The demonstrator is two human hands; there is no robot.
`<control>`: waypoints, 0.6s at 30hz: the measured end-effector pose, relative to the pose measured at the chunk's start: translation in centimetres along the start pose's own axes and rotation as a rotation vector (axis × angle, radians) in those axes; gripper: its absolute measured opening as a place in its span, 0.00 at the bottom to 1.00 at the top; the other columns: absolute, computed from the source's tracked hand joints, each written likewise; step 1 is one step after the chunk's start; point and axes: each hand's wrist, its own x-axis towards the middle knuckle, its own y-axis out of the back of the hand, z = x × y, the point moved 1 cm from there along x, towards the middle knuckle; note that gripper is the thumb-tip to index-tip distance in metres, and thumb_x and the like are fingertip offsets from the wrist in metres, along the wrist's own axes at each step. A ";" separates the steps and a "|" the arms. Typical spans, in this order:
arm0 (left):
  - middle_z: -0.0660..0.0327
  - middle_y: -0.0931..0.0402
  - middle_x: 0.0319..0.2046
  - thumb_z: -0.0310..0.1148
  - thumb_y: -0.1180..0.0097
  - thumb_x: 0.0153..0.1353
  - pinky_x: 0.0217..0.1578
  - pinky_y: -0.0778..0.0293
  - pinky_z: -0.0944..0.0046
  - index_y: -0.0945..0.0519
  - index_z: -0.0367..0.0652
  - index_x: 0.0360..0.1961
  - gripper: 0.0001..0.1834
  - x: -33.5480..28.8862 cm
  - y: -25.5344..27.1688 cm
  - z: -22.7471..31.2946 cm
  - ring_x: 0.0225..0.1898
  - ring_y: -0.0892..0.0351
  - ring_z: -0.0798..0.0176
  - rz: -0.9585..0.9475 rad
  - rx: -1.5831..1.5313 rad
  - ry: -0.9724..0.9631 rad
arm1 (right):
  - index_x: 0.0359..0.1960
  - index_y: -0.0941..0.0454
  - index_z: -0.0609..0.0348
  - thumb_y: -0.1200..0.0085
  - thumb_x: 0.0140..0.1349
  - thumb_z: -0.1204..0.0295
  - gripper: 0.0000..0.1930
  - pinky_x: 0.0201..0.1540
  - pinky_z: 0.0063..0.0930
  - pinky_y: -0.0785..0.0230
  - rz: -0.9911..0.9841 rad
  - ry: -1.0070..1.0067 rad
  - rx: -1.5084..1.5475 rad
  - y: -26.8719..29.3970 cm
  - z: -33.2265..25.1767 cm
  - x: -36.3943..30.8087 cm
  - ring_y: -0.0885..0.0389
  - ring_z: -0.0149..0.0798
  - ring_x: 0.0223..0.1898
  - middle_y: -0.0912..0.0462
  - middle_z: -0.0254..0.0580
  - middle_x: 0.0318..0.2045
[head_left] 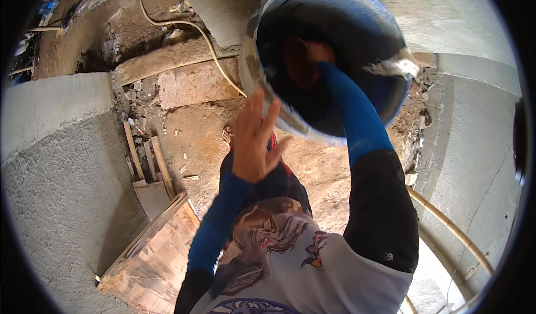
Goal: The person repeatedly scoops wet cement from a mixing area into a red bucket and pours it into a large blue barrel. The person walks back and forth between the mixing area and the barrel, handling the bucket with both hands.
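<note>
A large blue drum [249, 62], smeared with grey, stands open-topped in front of me. My right hand [322, 51] reaches deep into it, the blue sleeve crossing the near rim. That hand is closed on a reddish-brown, rounded thing, perhaps a scoop [297, 62]; the dark inside hides its exact shape. My left hand [255, 141] is raised beside the drum's near left rim, fingers stretched and apart, holding nothing. Whether its fingertips touch the drum, I cannot tell. A whitish, ragged piece of material [395, 67] hangs over the right rim.
A yellow hose [202, 32] curves along the ground to the drum's left side. Wooden sticks [159, 163] and a large wooden panel [153, 252] lie by the rough grey wall [61, 185] on my left. On the right, a yellowish pole [452, 227] slants near another grey wall [469, 124].
</note>
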 end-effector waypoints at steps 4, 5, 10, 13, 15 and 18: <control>0.34 0.45 0.64 0.47 0.44 0.60 0.58 0.43 0.40 0.39 0.36 0.66 0.38 0.3 -3.3 -0.3 0.62 0.40 0.33 0.037 -0.021 0.077 | 0.42 0.20 0.59 0.50 0.62 0.57 0.19 0.50 0.45 0.28 -0.010 0.024 -0.060 -9.8 2.8 2.6 0.19 0.56 0.42 0.19 0.56 0.40; 0.32 0.43 0.63 0.46 0.44 0.61 0.57 0.42 0.38 0.39 0.35 0.65 0.38 0.0 -3.4 -0.3 0.61 0.39 0.32 0.086 0.007 0.040 | 0.44 0.21 0.60 0.50 0.62 0.57 0.19 0.51 0.45 0.28 0.028 0.038 -0.083 -11.6 2.6 3.2 0.19 0.56 0.43 0.20 0.56 0.41; 0.38 0.26 0.48 0.41 0.48 0.59 0.50 0.35 0.39 0.30 0.41 0.57 0.26 1.0 -3.1 -0.7 0.51 0.28 0.35 0.075 0.060 0.094 | 0.50 0.26 0.61 0.51 0.63 0.57 0.21 0.53 0.45 0.30 0.194 0.055 -0.187 -21.5 -0.1 0.0 0.20 0.56 0.45 0.23 0.57 0.47; 0.44 0.22 0.41 0.43 0.49 0.58 0.48 0.34 0.42 0.30 0.48 0.55 0.24 2.7 -3.2 -0.6 0.47 0.26 0.39 0.004 0.122 0.193 | 0.53 0.29 0.62 0.52 0.63 0.57 0.23 0.55 0.45 0.31 0.269 0.018 -0.251 -26.3 -2.7 -4.1 0.21 0.56 0.46 0.25 0.57 0.50; 0.44 0.23 0.43 0.43 0.48 0.58 0.48 0.34 0.41 0.30 0.48 0.55 0.24 1.9 -3.6 -0.7 0.48 0.27 0.38 0.039 0.140 0.185 | 0.56 0.30 0.62 0.52 0.64 0.57 0.24 0.56 0.45 0.32 0.383 -0.013 -0.287 -27.7 -4.1 -4.8 0.22 0.56 0.47 0.26 0.57 0.52; 0.44 0.24 0.45 0.44 0.48 0.57 0.49 0.35 0.41 0.29 0.50 0.54 0.23 0.3 -4.3 -0.5 0.50 0.28 0.38 0.110 0.169 0.194 | 0.59 0.33 0.63 0.53 0.65 0.58 0.27 0.57 0.45 0.33 0.505 -0.010 -0.317 -27.6 -5.4 -3.8 0.22 0.56 0.48 0.28 0.57 0.56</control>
